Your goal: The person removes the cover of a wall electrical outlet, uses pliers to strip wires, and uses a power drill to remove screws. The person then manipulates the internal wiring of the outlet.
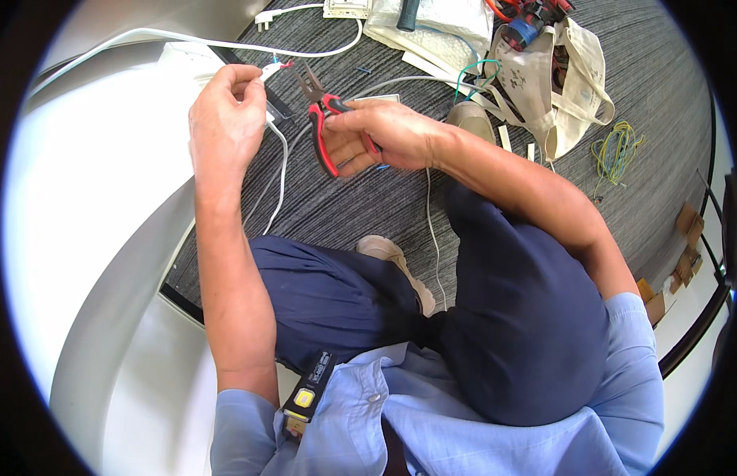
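Observation:
My left hand (225,119) is closed, pinching the end of a white cable (271,71) beside the white wall. Short red and blue wire ends stick out of the cable, and its white length hangs below the hand. My right hand (384,133) holds combination pliers (317,119) with red and black handles. The jaws are parted and point up toward the wire ends, a little to their right and not touching them. Part of the pliers' far handle is hidden by my fingers.
A canvas tote bag (543,79) lies at the far right beside a blue and red power tool (524,28). Bubble wrap (440,32), a white plug (263,21) and a white socket box (348,8) are at the back. Yellow-green wire (618,155) lies coiled on the grey carpet (329,208).

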